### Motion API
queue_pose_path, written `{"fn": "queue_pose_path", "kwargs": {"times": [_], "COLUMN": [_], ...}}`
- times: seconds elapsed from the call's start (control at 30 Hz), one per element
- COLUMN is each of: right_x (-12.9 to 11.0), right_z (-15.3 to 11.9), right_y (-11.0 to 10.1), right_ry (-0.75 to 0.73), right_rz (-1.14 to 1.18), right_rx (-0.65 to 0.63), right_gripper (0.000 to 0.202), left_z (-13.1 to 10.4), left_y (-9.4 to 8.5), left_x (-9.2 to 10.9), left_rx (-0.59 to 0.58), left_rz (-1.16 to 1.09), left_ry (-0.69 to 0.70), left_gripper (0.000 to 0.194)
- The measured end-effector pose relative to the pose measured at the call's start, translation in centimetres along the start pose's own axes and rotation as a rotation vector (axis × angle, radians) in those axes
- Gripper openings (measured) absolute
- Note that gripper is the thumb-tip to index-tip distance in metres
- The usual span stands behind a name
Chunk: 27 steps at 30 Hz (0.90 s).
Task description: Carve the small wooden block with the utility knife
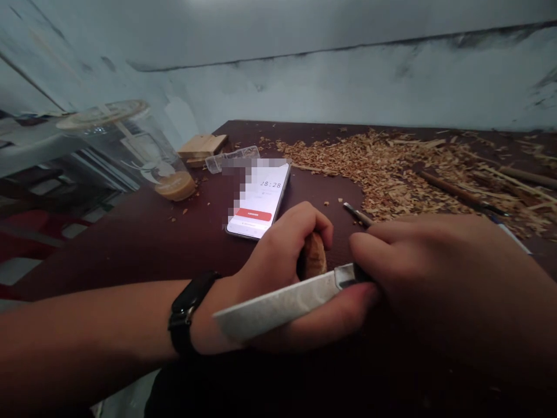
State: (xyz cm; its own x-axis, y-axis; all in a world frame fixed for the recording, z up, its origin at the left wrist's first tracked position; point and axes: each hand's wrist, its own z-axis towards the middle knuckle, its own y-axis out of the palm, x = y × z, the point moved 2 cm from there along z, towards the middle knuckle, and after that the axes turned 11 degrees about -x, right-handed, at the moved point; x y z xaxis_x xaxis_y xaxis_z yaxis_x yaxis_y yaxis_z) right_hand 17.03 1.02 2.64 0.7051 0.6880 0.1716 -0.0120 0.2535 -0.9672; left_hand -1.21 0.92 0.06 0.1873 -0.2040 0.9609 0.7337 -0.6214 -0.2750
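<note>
Wooden lump in left hand, flat blade in right hand.

Matt grey metal blade, smooth wood piece, glossy phone, rough shavings

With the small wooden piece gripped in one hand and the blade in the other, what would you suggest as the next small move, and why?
Probably a short, shallow shaving stroke. The left hand grips the small brown wooden piece, the right hand holds the pale flat-bladed knife just beside it, and the heap of wood shavings suggests carving.
</note>
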Motion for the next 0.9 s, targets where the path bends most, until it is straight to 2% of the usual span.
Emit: {"fn": "queue_pose_path", "kwargs": {"times": [0.2, 0.33, 0.47, 0.53, 0.63, 0.73, 0.9], "right_x": [-0.4, 0.0, 0.6, 0.9, 1.4, 1.5, 1.5], "right_z": [-0.1, 0.1, 0.0, 0.0, 0.1, 0.3, 0.5], "right_y": [-0.6, -0.3, -0.2, -0.3, -0.5, -0.4, 0.5], "right_ry": [0.171, 0.317, 0.263, 0.245, 0.315, 0.389, 0.436], "right_rz": [-0.074, -0.057, -0.029, 0.064, 0.407, 0.729, 0.789], "right_rx": [-0.083, -0.173, -0.077, -0.051, -0.128, -0.202, -0.203], "right_gripper": [0.026, 0.019, 0.022, 0.023, 0.035, 0.042, 0.033], "left_z": [0.3, 0.7, 0.8, 0.9, 1.0, 1.3, 1.8], "left_y": [-0.6, -0.5, -0.8, -1.3, -2.2, -3.0, -3.5], "left_x": [0.0, 0.0, 0.1, 0.0, -0.3, -0.8, -1.1], "left_rx": [0.105, 0.177, 0.126, 0.069, -0.021, 0.002, 0.059], "left_rz": [-0.064, -0.071, -0.019, 0.026, -0.023, -0.033, 0.013], "left_ry": [-0.081, -0.099, -0.073, -0.041, -0.026, -0.061, -0.151], "left_gripper": [0.048, 0.049, 0.051, 0.053, 0.05, 0.05, 0.035]}}
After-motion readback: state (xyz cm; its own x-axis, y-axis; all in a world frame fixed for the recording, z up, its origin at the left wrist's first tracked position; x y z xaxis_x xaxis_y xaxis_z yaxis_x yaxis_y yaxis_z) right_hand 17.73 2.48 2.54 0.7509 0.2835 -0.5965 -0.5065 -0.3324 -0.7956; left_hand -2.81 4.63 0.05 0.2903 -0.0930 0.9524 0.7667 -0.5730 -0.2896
